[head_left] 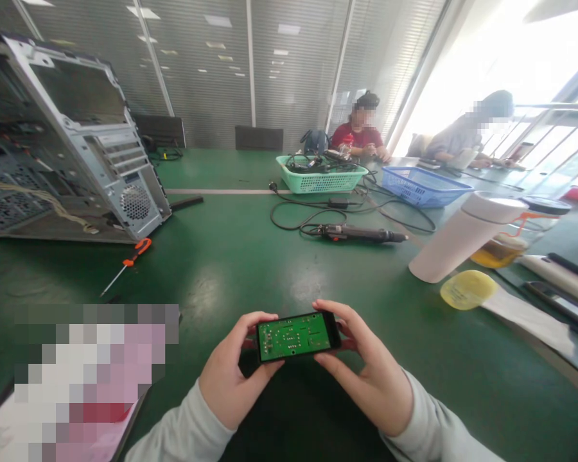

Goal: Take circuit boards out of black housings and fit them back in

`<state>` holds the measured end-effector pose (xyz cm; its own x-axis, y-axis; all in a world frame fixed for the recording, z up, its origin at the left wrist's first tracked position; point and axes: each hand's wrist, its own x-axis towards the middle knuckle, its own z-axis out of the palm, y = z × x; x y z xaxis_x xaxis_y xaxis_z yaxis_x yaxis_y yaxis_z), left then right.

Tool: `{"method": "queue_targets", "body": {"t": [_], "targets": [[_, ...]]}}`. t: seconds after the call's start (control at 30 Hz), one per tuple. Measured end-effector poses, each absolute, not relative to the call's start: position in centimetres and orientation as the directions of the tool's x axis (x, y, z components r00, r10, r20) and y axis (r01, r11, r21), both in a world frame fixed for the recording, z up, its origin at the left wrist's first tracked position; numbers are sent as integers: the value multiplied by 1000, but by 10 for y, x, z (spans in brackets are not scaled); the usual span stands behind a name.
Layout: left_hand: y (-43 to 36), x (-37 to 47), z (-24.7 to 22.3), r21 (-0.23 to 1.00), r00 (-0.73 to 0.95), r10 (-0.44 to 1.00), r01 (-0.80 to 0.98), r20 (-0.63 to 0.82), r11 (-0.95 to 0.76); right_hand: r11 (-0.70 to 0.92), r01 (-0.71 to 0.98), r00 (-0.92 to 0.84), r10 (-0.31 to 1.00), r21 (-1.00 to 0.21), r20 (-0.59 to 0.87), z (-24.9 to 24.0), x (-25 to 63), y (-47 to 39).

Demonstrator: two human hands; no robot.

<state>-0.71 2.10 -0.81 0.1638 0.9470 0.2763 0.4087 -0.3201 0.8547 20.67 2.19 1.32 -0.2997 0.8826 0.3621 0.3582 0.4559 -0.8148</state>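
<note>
Between both hands is a green circuit board (293,337) set in a black casing, its soldered face turned up toward me. My left hand (243,366) grips the left end, thumb along the near edge and fingers at the far edge. At the right end my right hand (366,359) holds the casing the same way. The board is slightly tilted above the green table (250,269). Beyond it lies a black electric screwdriver (361,233) with a cable attached. What is under the casing is hidden.
An open computer case (125,154) stands left, an orange-handled screwdriver (131,262) before it. A green basket (322,183) of cables and a blue basket (424,186) are farther back. A white tumbler (462,237) stands right. Two people sit across the table.
</note>
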Motion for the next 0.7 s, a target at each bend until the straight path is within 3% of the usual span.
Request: {"method": "queue_targets", "body": {"t": [0.17, 0.3, 0.37, 0.47, 0.57, 0.7], "targets": [[15, -4, -10, 795, 144, 936, 496, 320, -348, 449, 316, -251, 889, -836, 382, 2, 208, 20], [7, -3, -9, 679, 200, 898, 596, 391, -428, 224, 162, -168, 966, -961, 197, 3, 209, 22], [7, -3, -6, 699, 246, 901, 570, 356, -432, 103, 83, -182, 980, -991, 86, 5, 209, 25], [10, -5, -2, 824, 276, 934, 457, 225, -334, -55, -20, -193, 980, -998, -50, 7, 210, 30], [14, -5, -1, 943, 316, 944, 274, 96, -187, -336, -191, -295, 916, -922, -272, 7, 210, 35], [16, -5, -7, 996, 297, 954, 87, -31, 5, -692, -270, -543, 684, -670, -487, 5, 210, 37]]}}
